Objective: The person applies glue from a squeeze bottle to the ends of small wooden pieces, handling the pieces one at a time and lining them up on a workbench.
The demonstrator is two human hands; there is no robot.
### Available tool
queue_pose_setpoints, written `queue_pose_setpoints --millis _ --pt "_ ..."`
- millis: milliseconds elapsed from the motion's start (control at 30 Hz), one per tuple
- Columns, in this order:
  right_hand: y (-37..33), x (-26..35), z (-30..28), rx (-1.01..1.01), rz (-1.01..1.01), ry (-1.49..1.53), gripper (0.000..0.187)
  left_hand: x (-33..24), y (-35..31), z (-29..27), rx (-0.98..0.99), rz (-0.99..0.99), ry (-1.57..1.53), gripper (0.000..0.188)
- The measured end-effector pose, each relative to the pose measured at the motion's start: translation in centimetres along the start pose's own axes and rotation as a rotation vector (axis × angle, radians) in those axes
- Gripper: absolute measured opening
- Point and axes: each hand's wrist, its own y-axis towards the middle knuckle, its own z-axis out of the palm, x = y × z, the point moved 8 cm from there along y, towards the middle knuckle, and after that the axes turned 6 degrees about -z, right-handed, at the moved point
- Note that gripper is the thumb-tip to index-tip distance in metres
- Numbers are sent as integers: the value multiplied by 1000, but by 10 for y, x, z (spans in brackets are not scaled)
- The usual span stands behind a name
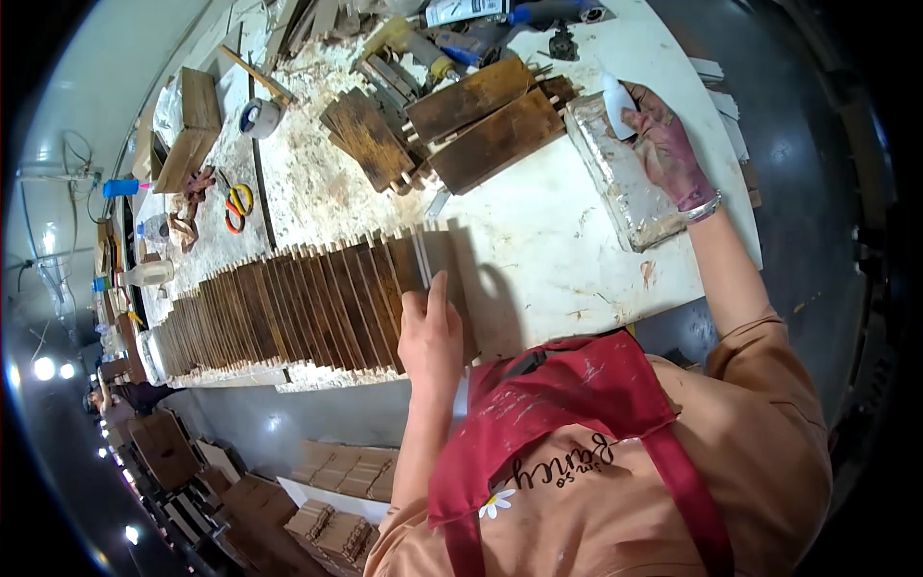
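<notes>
Head: right fingers (655, 106) grip white bottle (617, 108); left fingers (438, 291) touch brown boards (303, 306), hold unclear; shirt (740, 462) lettered.

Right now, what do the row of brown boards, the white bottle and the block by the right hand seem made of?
Brown boards: probably wood, stained or naturally dark, judging by streaky, uneven brown.
White bottle in the right hand: likely smooth plastic, by its tapered, moulded-looking shape.
Block: outside seems clear plastic, from the shiny wrinkles; its inside I cannot tell.
</notes>
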Motion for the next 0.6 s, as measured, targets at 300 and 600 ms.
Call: queue_pose_setpoints --millis 300,600 --pt "-7 -12 -21 -147 97 45 38 0 47 -27 -86 187 80 55" --pt "-8 -3 -12 -159 60 2 44 32 200 0 -62 -57 -353 105"
